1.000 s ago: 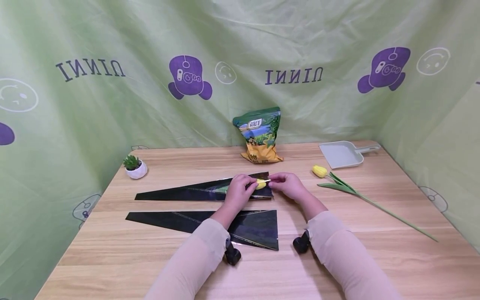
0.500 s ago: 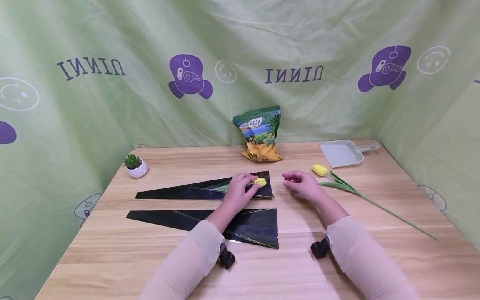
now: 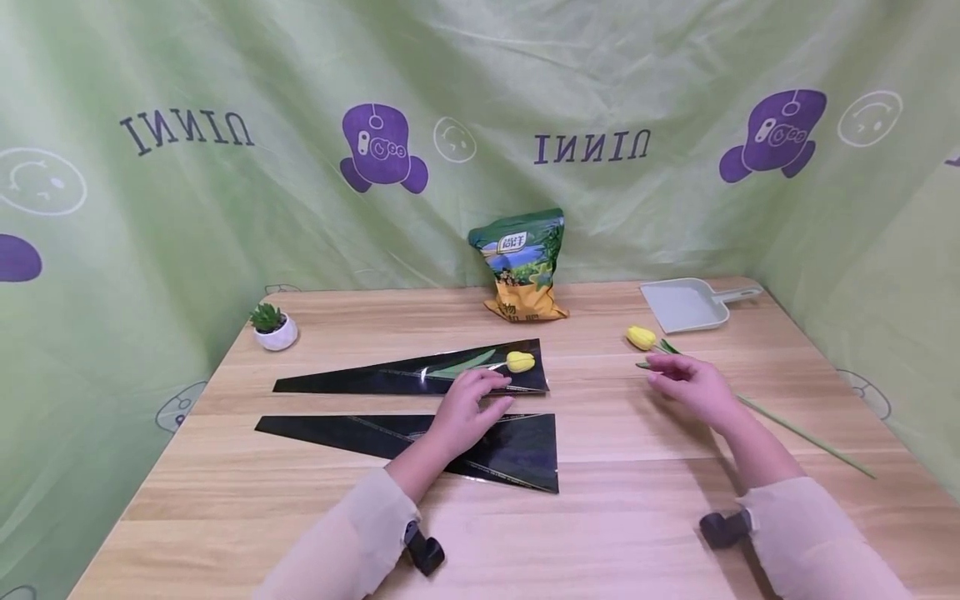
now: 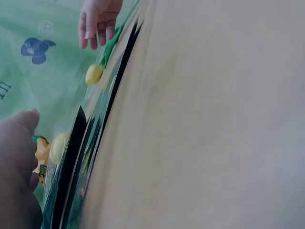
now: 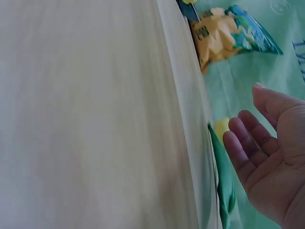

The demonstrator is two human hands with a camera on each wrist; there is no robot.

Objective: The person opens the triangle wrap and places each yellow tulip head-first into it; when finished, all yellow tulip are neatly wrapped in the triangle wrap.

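Observation:
A yellow tulip (image 3: 521, 362) lies on the farther black flower sleeve (image 3: 352, 377), its head towards the sleeve's wide right end. My left hand (image 3: 467, 408) hovers over the gap between that sleeve and the nearer black sleeve (image 3: 517, 450), fingers relaxed and holding nothing. On the right lies a second yellow tulip (image 3: 641, 337), its long green stem slanting towards the front right. My right hand (image 3: 693, 387) is over this tulip's leaves and hides part of them. In the right wrist view its fingers (image 5: 243, 143) are loosely bent with nothing between them.
A green and orange printed bag (image 3: 523, 267) stands at the back against the curtain. The grey dustpan (image 3: 686, 304) lies at the back right, behind the second tulip. At the far left corner is a small potted succulent (image 3: 275, 329).
Both hands were at the tulip head on the farther sleeve, with a pale strip between them. My right hand moved right to the second tulip; my left let go and drew back towards me.

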